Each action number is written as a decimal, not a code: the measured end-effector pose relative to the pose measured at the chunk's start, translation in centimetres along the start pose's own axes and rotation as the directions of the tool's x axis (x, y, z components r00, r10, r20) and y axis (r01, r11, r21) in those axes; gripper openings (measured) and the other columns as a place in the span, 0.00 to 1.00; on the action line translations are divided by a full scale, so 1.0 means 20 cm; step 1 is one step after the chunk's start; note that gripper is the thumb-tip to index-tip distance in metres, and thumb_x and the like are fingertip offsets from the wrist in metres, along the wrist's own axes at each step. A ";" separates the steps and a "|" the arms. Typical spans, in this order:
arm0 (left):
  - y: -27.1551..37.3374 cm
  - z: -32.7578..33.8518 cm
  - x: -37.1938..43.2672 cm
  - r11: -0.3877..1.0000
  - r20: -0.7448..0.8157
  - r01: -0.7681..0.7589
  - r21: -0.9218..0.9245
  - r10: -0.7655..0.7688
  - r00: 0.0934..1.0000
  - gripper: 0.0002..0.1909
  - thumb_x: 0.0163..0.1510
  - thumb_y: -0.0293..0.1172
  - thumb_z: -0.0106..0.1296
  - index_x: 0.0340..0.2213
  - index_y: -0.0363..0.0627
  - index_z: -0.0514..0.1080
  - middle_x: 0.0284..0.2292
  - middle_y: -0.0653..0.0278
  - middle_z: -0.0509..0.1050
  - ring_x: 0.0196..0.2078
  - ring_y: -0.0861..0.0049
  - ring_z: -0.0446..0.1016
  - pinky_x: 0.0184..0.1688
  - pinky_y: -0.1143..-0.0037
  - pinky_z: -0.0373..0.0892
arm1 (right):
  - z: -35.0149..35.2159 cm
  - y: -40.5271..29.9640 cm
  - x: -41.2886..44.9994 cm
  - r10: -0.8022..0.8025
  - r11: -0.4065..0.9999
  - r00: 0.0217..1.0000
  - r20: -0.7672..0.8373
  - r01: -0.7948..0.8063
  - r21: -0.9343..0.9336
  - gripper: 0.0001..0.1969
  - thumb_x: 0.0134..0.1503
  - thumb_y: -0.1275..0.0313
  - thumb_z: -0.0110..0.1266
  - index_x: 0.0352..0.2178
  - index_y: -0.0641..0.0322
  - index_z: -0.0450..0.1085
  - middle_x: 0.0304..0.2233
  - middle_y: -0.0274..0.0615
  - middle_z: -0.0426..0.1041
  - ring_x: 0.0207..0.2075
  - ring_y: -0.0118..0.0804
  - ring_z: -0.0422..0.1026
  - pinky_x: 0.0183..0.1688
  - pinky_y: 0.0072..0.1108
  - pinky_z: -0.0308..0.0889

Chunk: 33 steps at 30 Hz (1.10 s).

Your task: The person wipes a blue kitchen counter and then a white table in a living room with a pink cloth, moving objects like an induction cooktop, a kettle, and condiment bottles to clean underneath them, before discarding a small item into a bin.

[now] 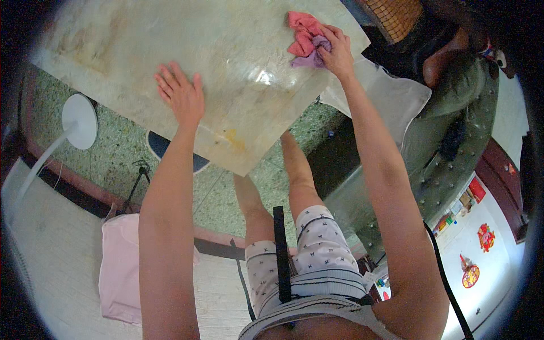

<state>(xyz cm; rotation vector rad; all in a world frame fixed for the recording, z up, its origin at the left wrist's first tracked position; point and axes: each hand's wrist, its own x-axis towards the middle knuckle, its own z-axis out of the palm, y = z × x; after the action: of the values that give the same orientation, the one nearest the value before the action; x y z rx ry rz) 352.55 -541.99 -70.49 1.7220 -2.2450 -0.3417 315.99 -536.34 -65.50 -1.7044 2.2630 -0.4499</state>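
A large sheet-covered tabletop [170, 38], glossy and stained in places, spans the upper part of the head view. My left hand [182, 94] rests palm down on it, fingers apart, holding nothing. At the upper right, my right hand [338, 51] grips a crumpled cloth, pink-red [302, 36] and purple [307, 60], against the surface; whether this is one cloth or two I cannot tell. Near the close corner lies a yellow stain [234, 139].
A white round-based stand [80, 121] is on the speckled floor at left. A green tufted sofa [425, 170] runs along the right, beside a whitish sheet [382, 91]. Pink fabric [121, 267] hangs at lower left. A woven basket-like item [395, 19] is at upper right.
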 end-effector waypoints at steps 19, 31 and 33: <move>-0.28 -0.26 -0.01 0.955 0.376 -0.192 -0.227 0.268 0.887 0.31 0.52 0.32 0.48 0.57 0.52 0.55 0.62 0.59 0.45 0.64 0.57 0.43 0.61 0.63 0.49 | 0.42 -0.87 -0.88 0.546 0.836 0.817 -0.185 -0.545 0.063 0.29 0.40 0.75 0.56 0.48 0.51 0.65 0.47 0.46 0.60 0.50 0.51 0.57 0.49 0.36 0.58; -0.33 -0.35 0.03 0.924 0.404 -0.258 -0.283 0.359 0.842 0.22 0.52 0.31 0.47 0.50 0.48 0.65 0.58 0.54 0.53 0.60 0.55 0.52 0.60 0.65 0.52 | 0.64 -1.72 -1.10 0.350 0.855 0.936 0.042 -0.338 0.392 0.30 0.37 0.75 0.59 0.47 0.56 0.65 0.43 0.47 0.63 0.47 0.49 0.62 0.47 0.38 0.58; -0.33 -0.36 0.00 0.921 0.389 -0.234 -0.311 0.348 0.853 0.21 0.53 0.33 0.46 0.49 0.47 0.66 0.57 0.53 0.56 0.59 0.55 0.54 0.59 0.65 0.52 | 0.64 -1.80 -1.08 0.314 0.822 0.947 0.067 -0.306 0.479 0.30 0.36 0.76 0.59 0.47 0.56 0.65 0.43 0.47 0.62 0.46 0.49 0.62 0.46 0.37 0.59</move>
<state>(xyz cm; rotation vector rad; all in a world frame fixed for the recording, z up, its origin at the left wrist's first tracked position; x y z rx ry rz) 361.16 -543.68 -66.09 1.2314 -2.5838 -0.9823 358.52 -525.98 -61.95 -1.0633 2.1375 -0.8666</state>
